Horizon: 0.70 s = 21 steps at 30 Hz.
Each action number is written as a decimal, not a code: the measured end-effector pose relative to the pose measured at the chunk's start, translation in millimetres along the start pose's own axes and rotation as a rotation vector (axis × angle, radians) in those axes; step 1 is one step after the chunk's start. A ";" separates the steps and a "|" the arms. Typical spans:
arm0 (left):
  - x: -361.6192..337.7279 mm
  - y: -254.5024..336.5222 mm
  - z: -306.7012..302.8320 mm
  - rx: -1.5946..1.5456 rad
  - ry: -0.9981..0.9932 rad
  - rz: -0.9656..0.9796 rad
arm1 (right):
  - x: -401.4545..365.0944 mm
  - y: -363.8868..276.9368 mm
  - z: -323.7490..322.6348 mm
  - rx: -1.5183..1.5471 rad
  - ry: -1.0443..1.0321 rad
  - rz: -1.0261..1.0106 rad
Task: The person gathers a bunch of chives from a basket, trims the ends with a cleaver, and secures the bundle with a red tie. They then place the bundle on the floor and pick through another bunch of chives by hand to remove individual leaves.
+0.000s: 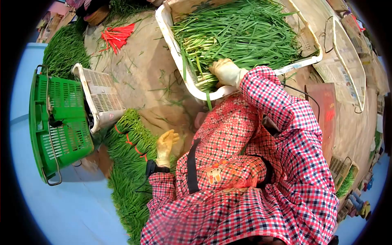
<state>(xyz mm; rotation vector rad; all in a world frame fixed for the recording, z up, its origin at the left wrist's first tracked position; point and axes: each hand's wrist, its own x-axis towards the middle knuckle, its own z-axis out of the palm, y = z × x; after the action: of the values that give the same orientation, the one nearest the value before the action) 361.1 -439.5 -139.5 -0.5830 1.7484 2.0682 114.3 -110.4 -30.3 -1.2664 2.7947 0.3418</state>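
My right hand (226, 72), in a pale glove, reaches into a white crate (166, 38) of loose green chives (245, 36). Its fingers curl down onto the pale stem ends near the crate's front left corner; the fingertips are hidden. Lower left, my left hand (166, 143), in a yellowish glove with a black band at the wrist, is open with nothing in it and its fingers stretched out. It hovers beside a row of chive bundles (130, 143) bound with red ties.
A green basket (61, 118) and a white slotted crate (107, 100) stand at left. Red ties (117, 36) lie on the floor near more chives (67, 51). At right are a wire-handled crate (341, 67) and a reddish board (320, 110).
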 end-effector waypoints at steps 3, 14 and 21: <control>-0.4 -1.0 2.2 -0.019 -0.002 0.012 | -0.7 -5.2 -10.8 -0.046 0.059 -0.028; -7.5 182.6 81.4 0.469 0.073 0.670 | -3.0 -6.1 -27.7 0.080 -0.118 0.024; 99.2 207.1 181.6 1.296 -0.292 0.783 | -8.2 1.3 -90.1 0.807 -0.485 0.285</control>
<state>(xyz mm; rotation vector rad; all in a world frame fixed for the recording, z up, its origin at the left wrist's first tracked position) 154.4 -292.5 6.7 0.8278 2.7689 0.7659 122.5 -123.6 58.8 -0.5148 2.2749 -0.3930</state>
